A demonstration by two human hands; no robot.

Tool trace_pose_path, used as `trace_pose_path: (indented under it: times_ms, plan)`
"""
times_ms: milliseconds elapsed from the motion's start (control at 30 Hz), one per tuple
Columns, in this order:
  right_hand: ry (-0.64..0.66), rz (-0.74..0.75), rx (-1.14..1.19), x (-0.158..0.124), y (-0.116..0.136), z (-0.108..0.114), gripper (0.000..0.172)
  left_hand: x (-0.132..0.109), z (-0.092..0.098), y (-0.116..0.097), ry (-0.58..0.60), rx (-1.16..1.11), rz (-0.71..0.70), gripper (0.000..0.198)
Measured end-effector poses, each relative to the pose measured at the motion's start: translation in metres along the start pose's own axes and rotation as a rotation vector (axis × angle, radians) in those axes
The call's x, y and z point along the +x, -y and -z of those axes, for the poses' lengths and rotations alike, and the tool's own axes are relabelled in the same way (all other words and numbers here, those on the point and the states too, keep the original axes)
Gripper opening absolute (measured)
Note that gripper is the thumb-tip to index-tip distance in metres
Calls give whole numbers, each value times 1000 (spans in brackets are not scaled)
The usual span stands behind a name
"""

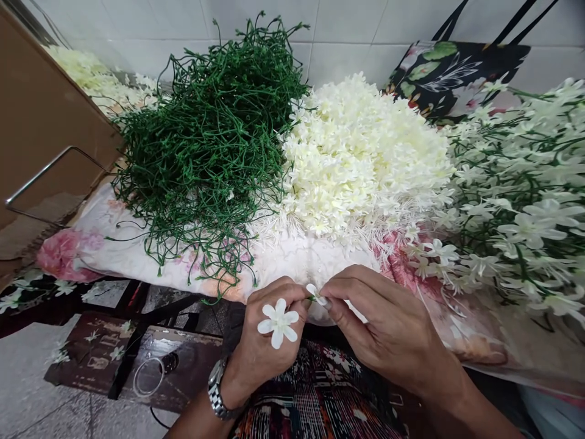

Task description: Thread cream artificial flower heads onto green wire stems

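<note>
My left hand [274, 329] is closed around a green artificial stem, most of it hidden by the fingers. One white artificial flower [278, 324] with an open star of petals shows over the back of that hand. Between the thumb and forefinger of my right hand [379, 317] is a second white flower head [316, 295], pinched where it meets the green stem tip at my left fingers. Beyond my hands lie a heap of bare green stems [214, 122] and a heap of loose cream-white flower heads [361, 158].
White flowers on green stems [525, 207] are piled at the right. A floral cloth [301, 259] covers the work surface. A cardboard box [50, 122] stands at the left, and a black floral bag [457, 79] leans against the tiled wall. A brown case [183, 366] sits lower left.
</note>
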State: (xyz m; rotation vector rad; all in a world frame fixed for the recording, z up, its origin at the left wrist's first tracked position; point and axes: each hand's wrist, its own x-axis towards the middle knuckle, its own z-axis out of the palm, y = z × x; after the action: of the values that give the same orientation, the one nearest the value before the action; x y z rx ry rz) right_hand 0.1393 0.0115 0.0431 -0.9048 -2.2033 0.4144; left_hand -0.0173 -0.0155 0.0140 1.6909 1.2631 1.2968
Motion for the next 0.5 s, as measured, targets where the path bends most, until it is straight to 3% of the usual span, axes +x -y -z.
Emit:
trace_pose_path:
  times_ms: [500]
  plan:
    - [6,-48,78,-10,-23,-20,12,3,-7,22,71,113,-46,22]
